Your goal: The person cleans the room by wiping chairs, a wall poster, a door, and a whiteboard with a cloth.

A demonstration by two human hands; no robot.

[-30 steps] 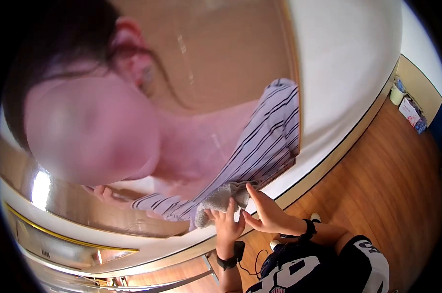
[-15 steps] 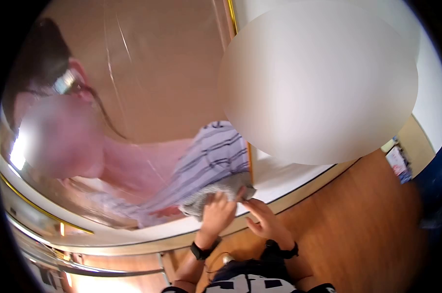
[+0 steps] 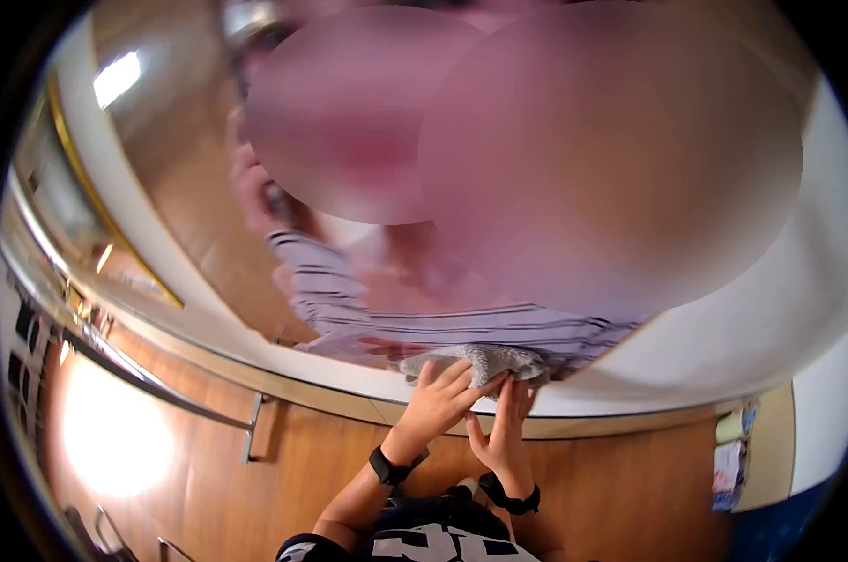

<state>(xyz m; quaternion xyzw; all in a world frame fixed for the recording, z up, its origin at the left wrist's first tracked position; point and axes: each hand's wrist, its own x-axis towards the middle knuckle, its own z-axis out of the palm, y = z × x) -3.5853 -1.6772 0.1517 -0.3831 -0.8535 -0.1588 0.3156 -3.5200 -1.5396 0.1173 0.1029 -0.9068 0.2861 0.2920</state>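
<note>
A crumpled grey cloth [image 3: 480, 358] lies against the lower edge of a large glossy wall picture [image 3: 443, 323]. My left hand [image 3: 435, 405] is on the cloth's lower side, its fingers pressing and gripping the fabric. Just to the right, my right hand [image 3: 504, 438] reaches up with fingers stretched out and thumb apart. Its fingertips touch the cloth's lower right edge. The picture shows a person in a striped garment. Black bands circle both my wrists.
Below the picture runs a pale ledge [image 3: 574, 429] above the wooden floor [image 3: 611, 487]. A metal rail [image 3: 152, 379] with a post stands to the left. Printed items [image 3: 728, 464] sit at the right by a light panel [image 3: 766, 450]. Bright light glares on the floor at left.
My view has turned, so the picture's lower edge now runs across the middle and more rail shows at left. Both hands and the cloth stay together at the picture's lower edge.
</note>
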